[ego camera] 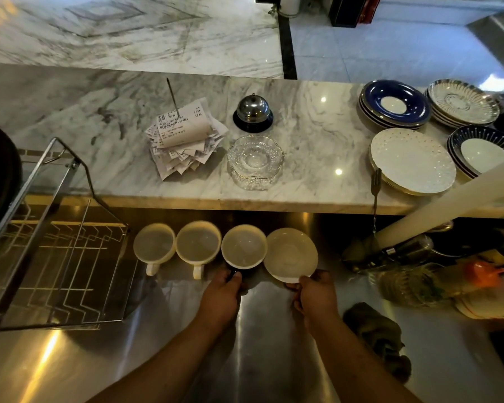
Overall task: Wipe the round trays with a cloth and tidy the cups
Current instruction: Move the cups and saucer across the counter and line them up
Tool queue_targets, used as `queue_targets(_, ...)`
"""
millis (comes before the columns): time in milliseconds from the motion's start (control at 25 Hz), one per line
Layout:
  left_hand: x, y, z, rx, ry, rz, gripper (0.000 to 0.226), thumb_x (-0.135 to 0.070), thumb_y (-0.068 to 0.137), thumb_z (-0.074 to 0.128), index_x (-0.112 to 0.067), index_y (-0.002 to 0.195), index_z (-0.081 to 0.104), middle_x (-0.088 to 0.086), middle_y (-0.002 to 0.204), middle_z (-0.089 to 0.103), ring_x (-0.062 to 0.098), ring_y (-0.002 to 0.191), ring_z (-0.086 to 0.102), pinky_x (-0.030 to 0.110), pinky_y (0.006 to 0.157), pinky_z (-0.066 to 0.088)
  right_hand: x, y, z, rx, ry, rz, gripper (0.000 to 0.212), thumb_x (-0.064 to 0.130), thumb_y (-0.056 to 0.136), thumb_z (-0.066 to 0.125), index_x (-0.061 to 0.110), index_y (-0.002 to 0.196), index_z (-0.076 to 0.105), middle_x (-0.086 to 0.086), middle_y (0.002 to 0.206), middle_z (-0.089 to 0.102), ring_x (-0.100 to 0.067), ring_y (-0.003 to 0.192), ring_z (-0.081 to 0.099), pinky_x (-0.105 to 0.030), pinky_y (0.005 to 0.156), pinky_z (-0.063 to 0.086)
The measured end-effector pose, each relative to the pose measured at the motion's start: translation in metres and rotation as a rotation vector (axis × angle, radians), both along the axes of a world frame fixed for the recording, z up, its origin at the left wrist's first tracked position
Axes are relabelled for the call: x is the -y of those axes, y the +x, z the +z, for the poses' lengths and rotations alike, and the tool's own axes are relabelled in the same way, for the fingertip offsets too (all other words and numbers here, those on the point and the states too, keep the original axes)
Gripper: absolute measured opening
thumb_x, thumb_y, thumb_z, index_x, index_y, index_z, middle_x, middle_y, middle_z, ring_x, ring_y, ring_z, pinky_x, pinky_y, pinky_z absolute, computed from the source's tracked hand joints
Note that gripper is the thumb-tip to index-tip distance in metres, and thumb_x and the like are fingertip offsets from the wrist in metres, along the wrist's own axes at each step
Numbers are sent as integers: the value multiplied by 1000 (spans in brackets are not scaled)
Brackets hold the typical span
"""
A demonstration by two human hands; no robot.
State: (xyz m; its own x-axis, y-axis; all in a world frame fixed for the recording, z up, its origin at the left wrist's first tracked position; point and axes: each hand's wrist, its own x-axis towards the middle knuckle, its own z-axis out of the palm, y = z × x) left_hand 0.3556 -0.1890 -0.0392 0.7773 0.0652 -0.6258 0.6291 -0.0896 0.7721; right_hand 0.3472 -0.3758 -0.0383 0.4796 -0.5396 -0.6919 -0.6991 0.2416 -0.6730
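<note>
A counter (pixel 259 338) lies nearest, with a raised ledge (pixel 70 112) behind it. On the counter, a dish rack (pixel 56 257) sits at left. Right of it, along the far edge, stand 3 cups (pixel 198 242) in a row, then a saucer (pixel 290 254). The left hand (pixel 221 289) grips the rightmost cup (pixel 244 247) by its handle; the right hand (pixel 313 292) pinches the saucer's near rim. A cloth (pixel 376 333) lies right of the right forearm. On the ledge, receipts (pixel 184 138) sit left of a bell (pixel 253 113), glass dishes (pixel 255 158) lie nearer than the bell, and 4 plate stacks (pixel 412 161) sit at right.

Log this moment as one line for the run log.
left hand grips dark cup handle | right hand pinches white saucer rim | white cups lined up left | cloth lies on steel counter
</note>
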Motion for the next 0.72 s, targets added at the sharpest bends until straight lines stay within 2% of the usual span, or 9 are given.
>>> queue_targets(200, 0, 1, -8, -27, 2, -2, 12, -31, 103, 52, -25, 100, 62, 13, 94, 74, 18, 69, 60, 41, 75, 43, 2, 0, 4, -18, -18, 24, 34, 13, 101, 53, 20, 134, 53, -6, 82, 66, -22, 67, 62, -32, 55, 48)
queue_targets(360, 0, 2, -10, -33, 35, -43, 20, -36, 102, 52, -20, 98, 64, 9, 87, 75, 19, 66, 59, 41, 70, 44, 3, 1, 6, -36, -20, 46, 35, 15, 101, 56, 20, 135, 52, -9, 92, 72, -23, 69, 63, -33, 56, 50)
queue_targets(520, 1, 3, -10, -5, 55, -69, 21, -36, 102, 53, -21, 95, 65, 6, 84, 76, 20, 65, 63, 41, 68, 48, 4, 1, 4, -44, -88, 97, 26, 17, 100, 58, 20, 125, 55, -10, 90, 74, -24, 74, 67, -37, 60, 54)
queue_targets(640, -3, 2, -9, 47, 149, -137, 20, -41, 101, 52, -28, 93, 65, 0, 82, 75, 18, 75, 70, 42, 74, 55, 10, 1, 3, -86, -273, 272, 26, 23, 97, 62, 15, 121, 60, -9, 97, 73, -28, 89, 68, -47, 84, 58)
queue_targets(720, -7, -1, -8, 111, 317, -243, 22, -52, 98, 48, -36, 103, 63, -8, 92, 72, 11, 84, 68, 36, 74, 53, 11, -2, 6, -120, -454, 440, 27, 30, 97, 62, 13, 118, 61, -7, 102, 71, -27, 93, 67, -40, 81, 54)
